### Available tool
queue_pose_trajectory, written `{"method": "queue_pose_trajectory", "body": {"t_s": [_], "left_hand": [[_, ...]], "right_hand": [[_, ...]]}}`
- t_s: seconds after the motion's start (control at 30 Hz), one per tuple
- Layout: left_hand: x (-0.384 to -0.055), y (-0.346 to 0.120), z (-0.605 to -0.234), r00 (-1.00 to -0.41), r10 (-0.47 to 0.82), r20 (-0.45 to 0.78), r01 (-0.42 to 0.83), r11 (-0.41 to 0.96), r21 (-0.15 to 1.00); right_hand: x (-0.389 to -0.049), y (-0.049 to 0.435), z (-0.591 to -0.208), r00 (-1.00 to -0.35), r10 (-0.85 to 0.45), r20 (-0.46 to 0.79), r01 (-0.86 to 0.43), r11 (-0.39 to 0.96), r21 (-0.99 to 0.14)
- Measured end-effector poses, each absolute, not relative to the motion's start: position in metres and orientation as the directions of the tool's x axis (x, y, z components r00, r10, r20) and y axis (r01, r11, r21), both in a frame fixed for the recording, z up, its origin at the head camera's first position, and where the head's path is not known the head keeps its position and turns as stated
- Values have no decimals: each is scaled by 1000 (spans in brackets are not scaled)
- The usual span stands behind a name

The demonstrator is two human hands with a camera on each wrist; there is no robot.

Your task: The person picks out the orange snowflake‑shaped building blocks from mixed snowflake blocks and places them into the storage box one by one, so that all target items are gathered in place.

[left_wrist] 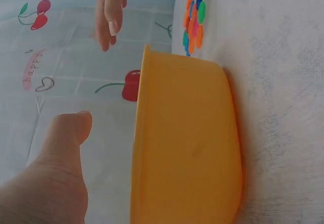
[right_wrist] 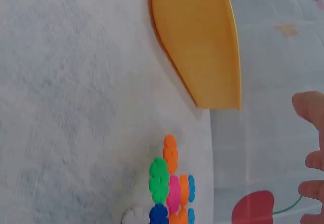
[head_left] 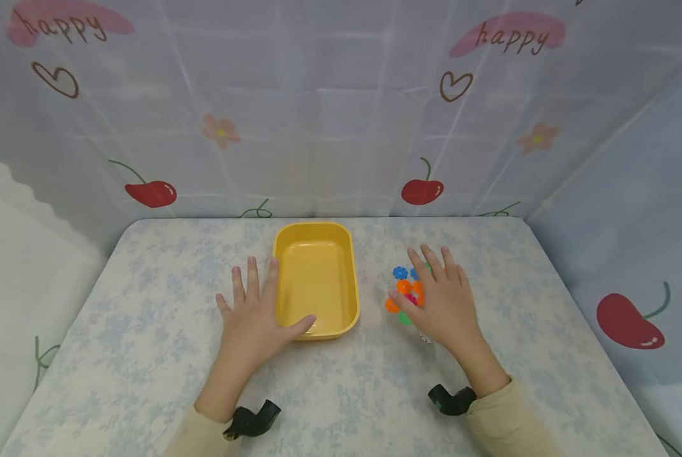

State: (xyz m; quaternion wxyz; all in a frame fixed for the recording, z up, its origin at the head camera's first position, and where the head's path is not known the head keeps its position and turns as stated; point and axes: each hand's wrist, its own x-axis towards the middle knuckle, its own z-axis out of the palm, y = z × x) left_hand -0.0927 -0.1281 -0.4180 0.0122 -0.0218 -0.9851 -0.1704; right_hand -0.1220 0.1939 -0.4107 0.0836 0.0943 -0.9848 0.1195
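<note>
A yellow rectangular tray (head_left: 318, 279) stands upright near the middle of the table. My left hand (head_left: 255, 327) hovers over its left side, fingers spread and holding nothing; the left wrist view shows the thumb (left_wrist: 63, 143) apart from the tray wall. To the right lies a group of small flower-shaped plastic pieces in orange, blue, green, pink and white, among them a green piece (right_wrist: 159, 181) and a pink piece (right_wrist: 173, 193). Above this group is my right hand (head_left: 446, 304), its fingers extended with nothing held. It hides part of the group in the head view.
The table (head_left: 147, 355) has a pale blue mottled cover. A curtain (head_left: 318, 127) printed with cherries and "happy" stands behind its far edge, and similar cloth hangs at the right. A black wrist device (head_left: 252, 420) sits at each sleeve cuff.
</note>
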Motion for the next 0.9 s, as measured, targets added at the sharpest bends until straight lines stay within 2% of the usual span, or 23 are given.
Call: {"method": "queue_pose_trajectory", "body": {"t_s": [0.13,0.23,0.5,0.77,0.9], "left_hand": [[-91,-136,-427,-999,41,17,44,926,376],[-88,-140,-435,-998,60,6,56,892,448],[-83,-147,-455,-996,85,2,65,755,652],[-85,-148,-477,-991,133,25,85,465,881],[-85,-146,-485,-989,150,1,58,378,924]], "right_hand": [[-132,216,-416,-959,-187,214,-236,943,-235],[-143,233,-420,-964,-174,201,-224,939,-260],[-176,272,-433,-997,-54,-48,-37,951,-307],[-196,294,-454,-990,-95,-108,-53,938,-342],[-199,299,-460,-987,-120,-104,-70,917,-393]]}}
